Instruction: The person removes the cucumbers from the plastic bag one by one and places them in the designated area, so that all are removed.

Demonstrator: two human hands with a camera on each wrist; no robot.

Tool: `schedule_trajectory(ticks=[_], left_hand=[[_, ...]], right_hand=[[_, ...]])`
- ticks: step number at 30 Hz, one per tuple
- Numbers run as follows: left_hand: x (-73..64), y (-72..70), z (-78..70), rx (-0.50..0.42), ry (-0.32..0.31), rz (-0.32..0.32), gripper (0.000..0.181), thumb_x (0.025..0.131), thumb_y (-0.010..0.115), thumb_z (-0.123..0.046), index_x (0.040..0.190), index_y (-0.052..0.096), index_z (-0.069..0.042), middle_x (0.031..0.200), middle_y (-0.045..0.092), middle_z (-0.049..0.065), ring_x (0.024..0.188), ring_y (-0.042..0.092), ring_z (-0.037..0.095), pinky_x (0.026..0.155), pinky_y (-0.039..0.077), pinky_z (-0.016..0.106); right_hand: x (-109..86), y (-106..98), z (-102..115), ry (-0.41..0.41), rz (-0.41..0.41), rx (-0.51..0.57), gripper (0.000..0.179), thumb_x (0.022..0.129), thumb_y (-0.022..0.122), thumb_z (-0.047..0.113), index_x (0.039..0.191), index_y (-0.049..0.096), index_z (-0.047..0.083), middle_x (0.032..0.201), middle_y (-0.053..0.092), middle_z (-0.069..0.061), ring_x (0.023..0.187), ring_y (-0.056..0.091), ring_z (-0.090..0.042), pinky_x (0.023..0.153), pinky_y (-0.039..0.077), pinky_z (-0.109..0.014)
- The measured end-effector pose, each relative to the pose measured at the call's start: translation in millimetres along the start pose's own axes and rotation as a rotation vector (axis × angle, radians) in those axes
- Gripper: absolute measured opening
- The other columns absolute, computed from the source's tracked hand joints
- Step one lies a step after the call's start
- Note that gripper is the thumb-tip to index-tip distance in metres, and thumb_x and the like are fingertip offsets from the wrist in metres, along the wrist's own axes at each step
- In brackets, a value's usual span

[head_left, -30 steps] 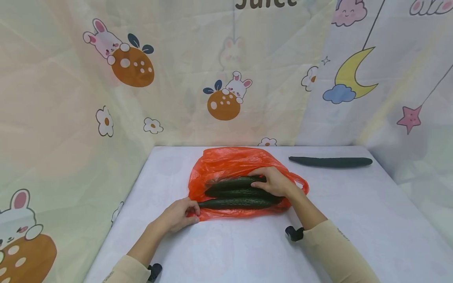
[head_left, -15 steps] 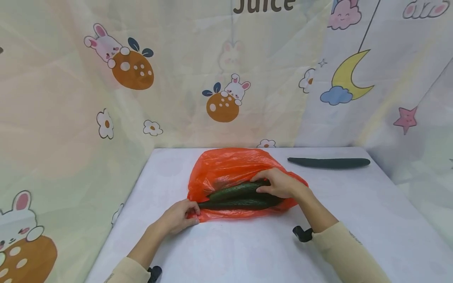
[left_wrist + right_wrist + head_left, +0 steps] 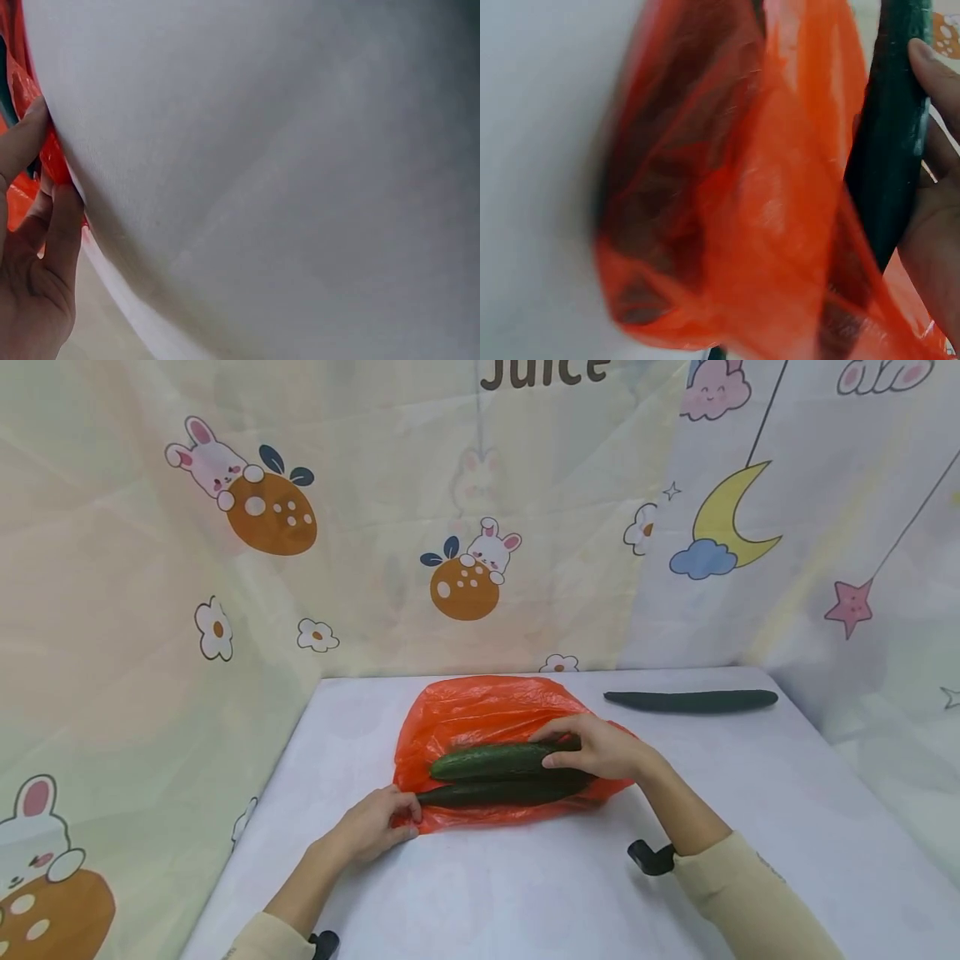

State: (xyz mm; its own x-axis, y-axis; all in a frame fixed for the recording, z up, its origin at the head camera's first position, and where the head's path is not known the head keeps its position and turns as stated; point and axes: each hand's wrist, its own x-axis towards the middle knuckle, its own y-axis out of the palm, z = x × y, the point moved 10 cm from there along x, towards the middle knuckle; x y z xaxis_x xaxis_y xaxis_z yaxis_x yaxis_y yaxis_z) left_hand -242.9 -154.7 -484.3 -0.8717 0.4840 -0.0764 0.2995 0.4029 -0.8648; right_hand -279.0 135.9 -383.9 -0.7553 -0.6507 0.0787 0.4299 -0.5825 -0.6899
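A red plastic bag (image 3: 487, 706) lies on the table with its mouth toward me. My right hand (image 3: 609, 752) grips the right part of a dark green cucumber (image 3: 483, 762) at the bag's mouth, thumb on the near side. In the right wrist view the thumb and fingers wrap this cucumber (image 3: 892, 142), beside the crumpled bag (image 3: 757, 202). A second cucumber (image 3: 495, 792) lies in front of it, on the bag's near edge. My left hand (image 3: 372, 821) pinches the bag's near left edge, right at that cucumber's tip. The left wrist view shows red plastic (image 3: 54, 157) between thumb and fingers.
Another long cucumber (image 3: 690, 702) lies alone at the back right of the white table (image 3: 525, 893). Behind the table hangs a printed cloth (image 3: 375, 568), which also covers the sides. A black wrist camera (image 3: 651, 857) sits near the right sleeve.
My right hand has shifted slightly right and raised the rear cucumber, which tilted and then levelled. Of three cucumbers seen in the bag, two now show. The left hand has stayed at the bag's edge.
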Motion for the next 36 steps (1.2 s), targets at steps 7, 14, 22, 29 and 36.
schedule_trajectory(ticks=[7,14,22,29,36], left_hand=[[-0.7,-1.6,-2.9,0.002,-0.007,-0.001,0.016,0.092,0.078,-0.022,0.099,0.064,-0.028,0.095,0.054,-0.008,0.092,0.051,0.012,0.078,0.048,0.033],[-0.9,-0.1,-5.8,-0.011,-0.012,0.009,0.016,0.093,0.077,-0.023,0.1,0.063,-0.027,0.096,0.053,-0.006,0.094,0.049,0.015,0.079,0.046,0.036],[1.8,4.0,-3.9,0.008,-0.024,0.007,0.019,0.091,0.079,-0.026,0.102,0.062,-0.029,0.095,0.053,-0.007,0.092,0.049,0.014,0.078,0.046,0.035],[1.3,2.0,-3.5,0.019,-0.02,0.01,0.019,0.092,0.078,-0.026,0.103,0.062,-0.029,0.096,0.053,-0.007,0.093,0.049,0.014,0.08,0.047,0.036],[-2.9,-0.8,-1.0,0.013,-0.008,0.013,0.018,0.093,0.077,-0.026,0.103,0.062,-0.028,0.097,0.053,-0.006,0.093,0.05,0.015,0.08,0.046,0.035]], right_hand=[[11.2,-17,24,-0.051,-0.047,0.081,0.035,0.093,0.078,0.028,0.127,0.07,0.028,0.125,0.069,0.008,0.115,0.062,-0.018,0.1,0.051,-0.045],[22.1,-41,49,-0.115,-0.1,0.161,0.038,0.093,0.078,0.018,0.13,0.069,0.022,0.124,0.067,0.002,0.102,0.068,-0.021,0.091,0.057,-0.035],[26.9,-63,68,-0.177,-0.128,0.217,0.039,0.095,0.074,0.012,0.134,0.067,0.015,0.126,0.068,-0.003,0.112,0.067,-0.024,0.092,0.057,-0.035],[27.4,-92,73,-0.295,-0.296,0.36,0.041,0.094,0.07,-0.003,0.134,0.062,0.004,0.123,0.069,-0.008,0.108,0.069,-0.026,0.089,0.059,-0.035],[35.0,-118,84,-0.361,-0.461,0.45,0.038,0.095,0.07,-0.001,0.132,0.065,0.006,0.121,0.071,-0.006,0.107,0.069,-0.025,0.091,0.058,-0.032]])
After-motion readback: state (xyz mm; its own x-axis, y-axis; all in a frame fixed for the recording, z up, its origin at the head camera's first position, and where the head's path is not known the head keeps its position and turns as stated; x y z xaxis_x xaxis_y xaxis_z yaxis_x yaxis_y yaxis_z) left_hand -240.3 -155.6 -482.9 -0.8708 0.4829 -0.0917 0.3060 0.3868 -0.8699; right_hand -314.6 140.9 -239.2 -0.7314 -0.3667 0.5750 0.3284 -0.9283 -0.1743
